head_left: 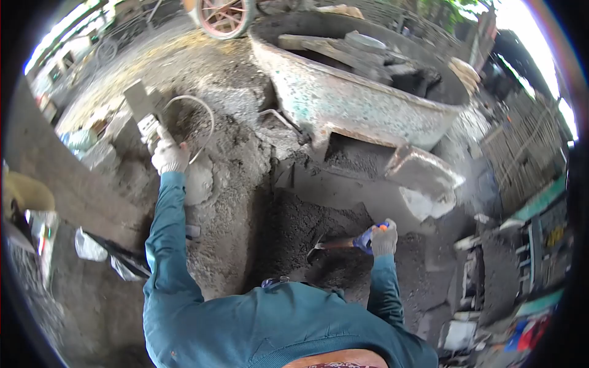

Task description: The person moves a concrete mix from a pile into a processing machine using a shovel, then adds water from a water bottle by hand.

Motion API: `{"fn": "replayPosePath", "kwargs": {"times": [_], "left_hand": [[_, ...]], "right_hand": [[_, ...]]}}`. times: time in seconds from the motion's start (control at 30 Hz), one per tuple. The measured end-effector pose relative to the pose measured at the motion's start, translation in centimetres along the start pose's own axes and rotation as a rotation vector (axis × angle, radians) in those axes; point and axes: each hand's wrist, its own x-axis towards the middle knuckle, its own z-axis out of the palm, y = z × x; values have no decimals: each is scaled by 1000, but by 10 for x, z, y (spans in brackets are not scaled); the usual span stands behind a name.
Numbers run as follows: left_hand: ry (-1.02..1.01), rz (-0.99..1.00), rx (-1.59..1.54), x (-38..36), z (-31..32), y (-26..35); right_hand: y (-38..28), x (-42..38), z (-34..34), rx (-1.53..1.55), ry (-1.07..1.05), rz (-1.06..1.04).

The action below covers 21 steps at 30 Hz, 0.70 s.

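My left hand (169,154), in a pale glove, reaches forward with a finger stretched against a small whitish box (148,127) that looks like a switch. The box sits on a grey upright plate (138,101), and a pale cable (210,115) loops out beside it. On the right, my gloved right hand (384,238) is wrapped around the blue and orange grip of a shovel (340,244). Its shaft slants left to a metal head at the dark, loose sand (288,227). Part of the head is hidden in shadow and sand.
A large round, rusty metal tub (356,92) stands ahead, with boards across it. Below its opening (356,156) is a tilted metal chute (423,175). A spoked wheel (224,17) stands behind. White bags (91,245) lie left; racks (527,260) line the right.
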Motion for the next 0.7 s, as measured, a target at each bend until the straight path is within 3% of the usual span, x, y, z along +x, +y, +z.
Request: {"fn": "replayPosePath", "kwargs": {"times": [0.2,0.7], "left_hand": [[-3,56,-10,5,4,-8],[74,121,-44,11,26,-19]], "right_hand": [[-31,-10,0,-138,124,-134],[-30,-23,-5,-109,96,-1]]}}
